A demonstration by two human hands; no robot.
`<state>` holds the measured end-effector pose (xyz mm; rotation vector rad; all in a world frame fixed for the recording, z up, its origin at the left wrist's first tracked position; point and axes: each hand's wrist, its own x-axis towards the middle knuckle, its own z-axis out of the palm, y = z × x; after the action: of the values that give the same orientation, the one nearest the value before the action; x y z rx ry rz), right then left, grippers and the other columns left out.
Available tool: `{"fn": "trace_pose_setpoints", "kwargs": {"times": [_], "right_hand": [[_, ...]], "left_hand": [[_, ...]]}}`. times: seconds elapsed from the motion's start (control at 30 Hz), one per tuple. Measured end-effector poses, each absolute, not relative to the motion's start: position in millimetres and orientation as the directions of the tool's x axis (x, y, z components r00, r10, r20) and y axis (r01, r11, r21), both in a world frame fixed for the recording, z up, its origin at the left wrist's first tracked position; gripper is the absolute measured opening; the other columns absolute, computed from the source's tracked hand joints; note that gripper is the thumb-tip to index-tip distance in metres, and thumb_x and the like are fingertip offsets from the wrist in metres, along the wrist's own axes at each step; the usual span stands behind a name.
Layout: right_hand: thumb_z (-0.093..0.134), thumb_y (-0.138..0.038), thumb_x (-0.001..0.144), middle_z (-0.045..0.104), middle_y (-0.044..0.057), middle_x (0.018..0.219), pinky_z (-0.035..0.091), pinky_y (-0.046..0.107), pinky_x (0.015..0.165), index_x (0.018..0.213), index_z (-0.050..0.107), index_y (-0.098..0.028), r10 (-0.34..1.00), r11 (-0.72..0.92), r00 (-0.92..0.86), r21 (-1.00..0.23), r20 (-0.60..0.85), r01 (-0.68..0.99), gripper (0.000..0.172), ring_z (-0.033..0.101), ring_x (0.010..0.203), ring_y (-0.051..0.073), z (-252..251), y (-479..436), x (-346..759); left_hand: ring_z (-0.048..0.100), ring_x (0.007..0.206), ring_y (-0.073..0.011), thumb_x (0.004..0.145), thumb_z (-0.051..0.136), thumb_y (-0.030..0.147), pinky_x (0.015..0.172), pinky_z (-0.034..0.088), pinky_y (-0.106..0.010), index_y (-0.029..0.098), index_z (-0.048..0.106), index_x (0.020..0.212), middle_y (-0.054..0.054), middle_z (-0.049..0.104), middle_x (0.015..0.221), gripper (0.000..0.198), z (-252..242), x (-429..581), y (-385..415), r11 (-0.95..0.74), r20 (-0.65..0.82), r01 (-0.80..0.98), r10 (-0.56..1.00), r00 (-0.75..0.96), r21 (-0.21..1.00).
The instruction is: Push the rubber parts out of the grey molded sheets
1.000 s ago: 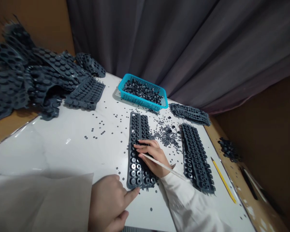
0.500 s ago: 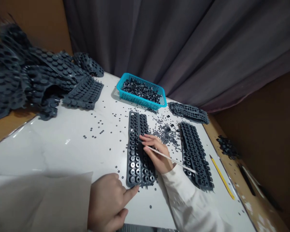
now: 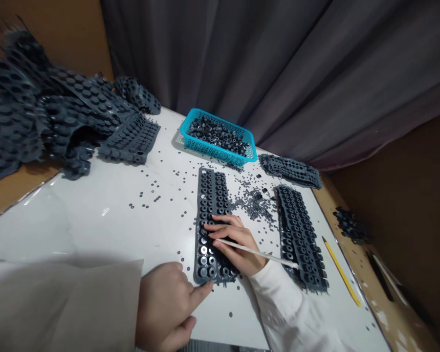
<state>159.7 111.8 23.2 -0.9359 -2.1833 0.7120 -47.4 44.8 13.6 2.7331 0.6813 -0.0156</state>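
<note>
A dark grey rubber sheet (image 3: 207,205) with rows of round, ring-topped knobs lies lengthwise on the white table in front of me. My right hand (image 3: 238,244) rests over its lower middle, closed round a thin white stick (image 3: 260,252). The stick's tip meets the knobs under my fingertips, and its other end points to the lower right. At the sheet's near edge, my left hand (image 3: 170,303) touches the corner with an outstretched index finger. Its thumb is apart and the other fingers are curled, holding nothing. Part of the sheet is hidden beneath my right hand.
A blue basket (image 3: 220,155) of small dark rubber pieces stands at the back. Small grey discs (image 3: 258,208) are scattered nearby. More knobbed sheets (image 3: 302,234) lie to the right, beside a yellow utility knife or pencil-like tool (image 3: 341,271). Grey sheets (image 3: 77,107) are heaped at left.
My right hand, with the white stick, has moved down the sheet towards me and slightly left. My left hand keeps its place at the near edge. The view has shifted slightly.
</note>
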Motion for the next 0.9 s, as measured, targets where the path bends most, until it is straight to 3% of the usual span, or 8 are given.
{"fn": "trace_pose_setpoints", "kwargs": {"times": [0.13, 0.27, 0.43, 0.53, 0.63, 0.9], "right_hand": [[0.058, -0.023, 0.088, 0.073, 0.002, 0.103, 0.035, 0.048, 0.099, 0.093, 0.062, -0.025, 0.722, 0.681, -0.56, -0.559, 0.406, 0.473, 0.007, 0.06, 0.108, 0.022, 17.7, 114.1, 160.1], [0.057, -0.021, 0.089, 0.071, 0.002, 0.109, 0.041, 0.044, 0.092, 0.097, 0.062, -0.028, 0.735, 0.676, -0.486, -0.46, 0.473, 0.575, 0.012, 0.063, 0.1, 0.02, 16.1, 119.4, 164.7], [0.053, -0.022, 0.089, 0.067, 0.007, 0.115, 0.044, 0.048, 0.094, 0.096, 0.062, -0.025, 0.815, 0.554, -0.244, -0.587, 0.525, 0.591, 0.011, 0.056, 0.113, 0.024, 26.4, 117.4, 169.8], [0.057, -0.023, 0.087, 0.065, 0.007, 0.12, 0.042, 0.05, 0.098, 0.092, 0.064, -0.024, 0.829, 0.558, -0.361, -0.68, 0.427, 0.476, 0.008, 0.051, 0.121, 0.025, 29.4, 109.9, 167.4], [0.061, -0.024, 0.085, 0.07, 0.007, 0.11, 0.044, 0.049, 0.097, 0.091, 0.066, -0.024, 0.794, 0.556, -0.512, -0.733, 0.328, 0.392, 0.007, 0.053, 0.117, 0.025, 27.5, 103.2, 163.4], [0.059, -0.028, 0.087, 0.073, 0.007, 0.099, 0.043, 0.049, 0.094, 0.089, 0.066, -0.023, 0.778, 0.559, -0.541, -0.744, 0.318, 0.367, 0.009, 0.057, 0.112, 0.025, 25.7, 101.7, 162.4]], "left_hand": [[0.06, 0.061, -0.0252, 0.075, 0.051, 0.03, 0.065, 0.047, -0.043, 0.012, 0.037, 0.135, -0.008, 0.067, 0.074, 0.064, 14.7, -46.2, 44.6, -0.829, -0.116, 0.473, 0.46, 0.88, 0.298], [0.059, 0.061, -0.0255, 0.076, 0.05, 0.03, 0.063, 0.046, -0.042, 0.012, 0.037, 0.135, -0.008, 0.067, 0.074, 0.062, 12.9, -47.8, 43.7, -0.835, -0.086, 0.459, 0.456, 0.886, 0.302], [0.059, 0.061, -0.0243, 0.077, 0.049, 0.031, 0.066, 0.046, -0.04, 0.014, 0.037, 0.135, -0.007, 0.067, 0.074, 0.062, 9.4, -49.3, 43.0, -0.83, -0.051, 0.463, 0.472, 0.88, 0.31], [0.06, 0.06, -0.025, 0.075, 0.05, 0.03, 0.064, 0.046, -0.041, 0.013, 0.037, 0.134, -0.007, 0.067, 0.074, 0.062, 11.2, -48.4, 43.4, -0.83, -0.059, 0.463, 0.469, 0.881, 0.31], [0.06, 0.061, -0.0255, 0.075, 0.05, 0.028, 0.066, 0.047, -0.043, 0.012, 0.038, 0.134, -0.007, 0.067, 0.075, 0.062, 14.6, -47.5, 44.0, -0.829, -0.09, 0.462, 0.458, 0.884, 0.316], [0.061, 0.061, -0.0258, 0.076, 0.051, 0.027, 0.067, 0.048, -0.046, 0.009, 0.037, 0.134, -0.008, 0.068, 0.077, 0.063, 16.0, -47.1, 45.4, -0.828, -0.116, 0.446, 0.433, 0.894, 0.339]]}}
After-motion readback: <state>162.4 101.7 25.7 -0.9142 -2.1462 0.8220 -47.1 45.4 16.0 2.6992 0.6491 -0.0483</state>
